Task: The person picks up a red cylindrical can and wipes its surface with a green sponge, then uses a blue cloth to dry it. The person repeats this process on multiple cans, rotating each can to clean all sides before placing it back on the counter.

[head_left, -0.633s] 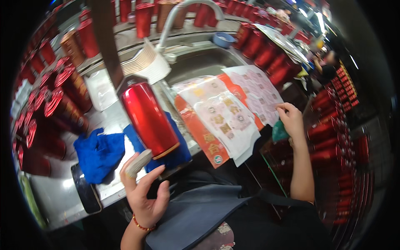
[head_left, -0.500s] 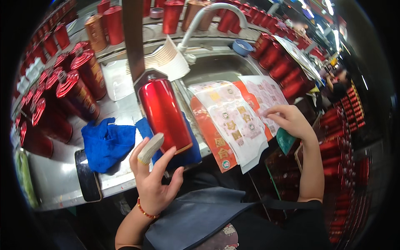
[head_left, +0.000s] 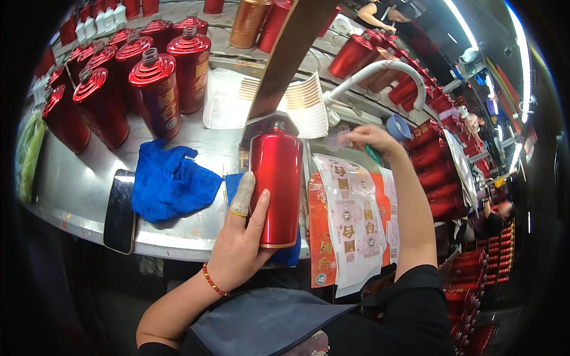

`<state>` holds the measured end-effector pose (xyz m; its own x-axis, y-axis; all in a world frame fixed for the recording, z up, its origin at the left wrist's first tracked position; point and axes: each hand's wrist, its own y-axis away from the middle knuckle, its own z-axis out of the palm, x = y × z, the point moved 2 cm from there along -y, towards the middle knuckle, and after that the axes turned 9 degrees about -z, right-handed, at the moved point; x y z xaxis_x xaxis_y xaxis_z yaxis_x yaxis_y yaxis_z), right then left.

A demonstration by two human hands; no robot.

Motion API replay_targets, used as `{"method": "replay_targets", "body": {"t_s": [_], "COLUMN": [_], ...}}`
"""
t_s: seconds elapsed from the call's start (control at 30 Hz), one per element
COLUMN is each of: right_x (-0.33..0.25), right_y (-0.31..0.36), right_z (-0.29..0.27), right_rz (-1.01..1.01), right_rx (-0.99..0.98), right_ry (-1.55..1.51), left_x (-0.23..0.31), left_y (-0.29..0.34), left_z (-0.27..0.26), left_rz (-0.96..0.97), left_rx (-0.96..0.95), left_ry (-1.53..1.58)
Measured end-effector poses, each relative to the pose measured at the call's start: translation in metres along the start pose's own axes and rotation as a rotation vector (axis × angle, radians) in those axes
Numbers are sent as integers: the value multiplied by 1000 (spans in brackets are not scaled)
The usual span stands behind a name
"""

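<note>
Left hand cupped, fingers spread, right hand raised, fingertips pinched

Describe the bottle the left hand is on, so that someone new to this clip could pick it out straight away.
Start at the steel worktop and find the crumpled blue cloth near its front edge. Just right of it a red bottle lies on its side on another blue cloth, the left hand resting against it. Unlike the upright red bottles behind, it shows no label and has no cap.
</note>
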<state>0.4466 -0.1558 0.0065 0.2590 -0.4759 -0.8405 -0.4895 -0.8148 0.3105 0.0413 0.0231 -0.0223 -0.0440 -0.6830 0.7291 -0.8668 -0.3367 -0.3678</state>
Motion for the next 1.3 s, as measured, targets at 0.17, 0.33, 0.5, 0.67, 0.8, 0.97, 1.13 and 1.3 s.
{"method": "replay_targets", "body": {"t_s": [0.17,0.33,0.5,0.67,0.8,0.97,1.13,1.3], "right_x": [96,83,-21,-101,-141,-183,-243,-247], "right_y": [-18,-16,29,71,94,119,138,99], "right_z": [-23,-42,-5,49,83,111,132,149], "right_rz": [250,79,-63,-218,-325,-609,-632,-632], "right_rx": [81,246,436,339,219,40,-289,-522], "right_ry": [305,852,1108,1035,1056,1065,1076,943], "left_x": [-4,-6,-9,-14,-7,-10,-15,-20], "left_y": [2,4,5,3,-5,-7,-8,-8], "left_z": [-1,-2,-3,-7,-5,-8,-9,-13], "left_rz": [-18,-31,-39,-37,-55,-58,-68,-110], "left_rx": [-9,-17,-33,-90,-80,-117,-156,-212], "left_ry": [18,13,43,88,68,84,119,171]}}
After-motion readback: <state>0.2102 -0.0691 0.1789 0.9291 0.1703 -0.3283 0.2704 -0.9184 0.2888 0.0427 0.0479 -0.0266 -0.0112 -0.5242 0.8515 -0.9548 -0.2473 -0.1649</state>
